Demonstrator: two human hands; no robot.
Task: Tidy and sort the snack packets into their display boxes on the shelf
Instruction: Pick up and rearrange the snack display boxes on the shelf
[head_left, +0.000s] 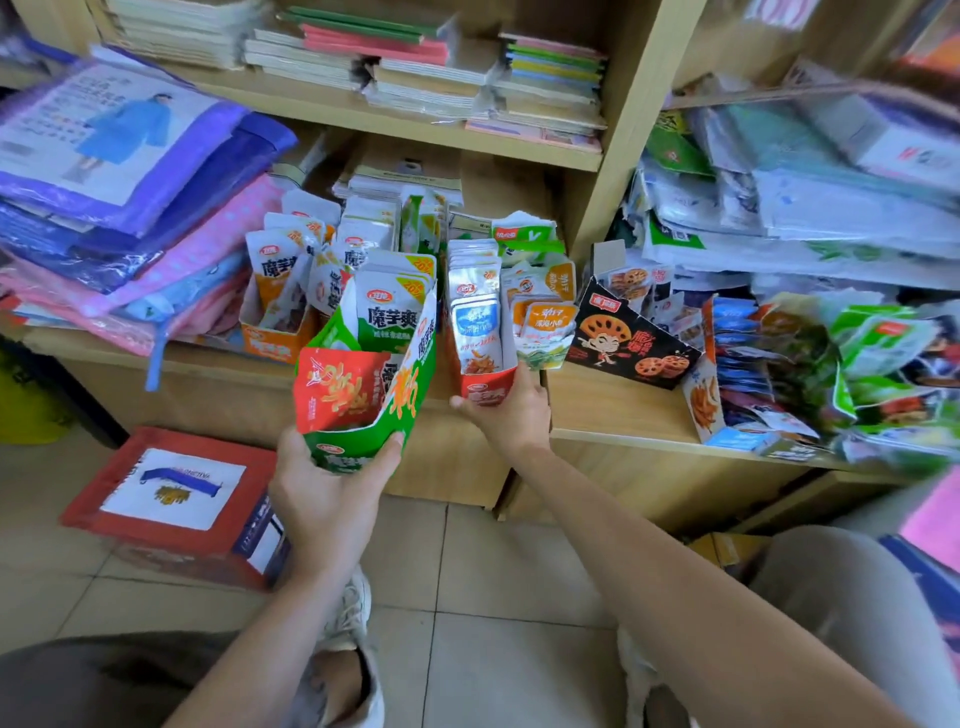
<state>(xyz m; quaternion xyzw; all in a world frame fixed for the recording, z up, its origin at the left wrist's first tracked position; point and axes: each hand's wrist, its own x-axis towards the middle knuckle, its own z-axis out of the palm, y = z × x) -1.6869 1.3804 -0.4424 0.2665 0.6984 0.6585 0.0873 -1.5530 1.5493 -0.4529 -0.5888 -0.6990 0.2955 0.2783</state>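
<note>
Roughly halfway, I'd say. Left grip (327, 499) curls around the green box (374, 415), which hangs past the shelf (613, 410) edge, and the red packet (337, 389) in front looks misfiled. Right grip (511, 410) clutches the red box (485, 392) just right of it. Further right, loose packets (779, 364) lie unsorted.

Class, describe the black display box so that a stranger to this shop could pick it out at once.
Find the wooden shelf holding the snack boxes. Just right of the red display box gripped by the right hand sits the black display box, tilted. It is the only black one, printed with a cartoon figure and orange lotus-root slices.
</note>
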